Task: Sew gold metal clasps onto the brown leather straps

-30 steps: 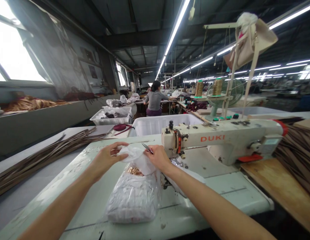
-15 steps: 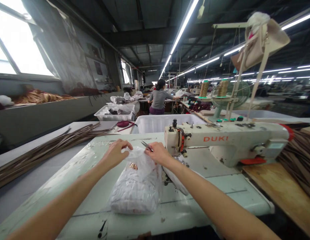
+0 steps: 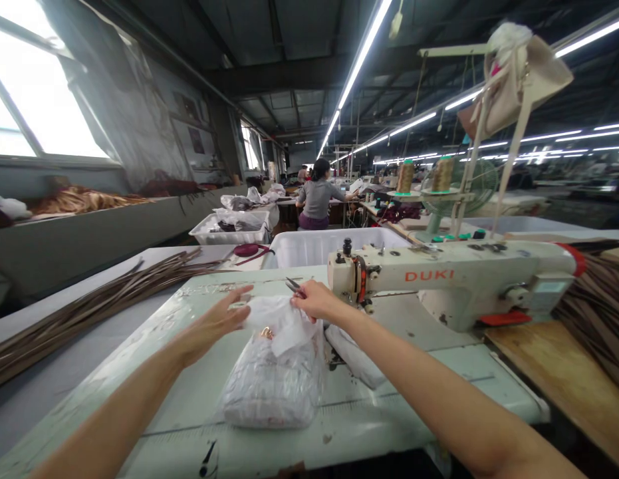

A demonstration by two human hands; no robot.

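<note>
A clear plastic bag [image 3: 273, 379] full of small parts, some copper-coloured, lies on the pale green sewing table [image 3: 164, 372]. My left hand [image 3: 217, 322] is at the left of the bag's mouth, fingers stretched out and apart, just touching the plastic. My right hand [image 3: 316, 301] pinches the right side of the bag's mouth and also holds small metal snips [image 3: 292, 286] that stick out past the fingers.
A white DUKI sewing machine [image 3: 453, 279] stands right of my hands. A long bundle of brown strips [image 3: 90, 309] lies to the left. White bins [image 3: 314, 246] sit behind the table. A person [image 3: 316, 199] sits with their back to me farther off. More brown strips [image 3: 596, 313] lie at the right.
My left hand has let go of the bag's mouth and spread its fingers. My right hand has pulled the plastic up and slightly right.
</note>
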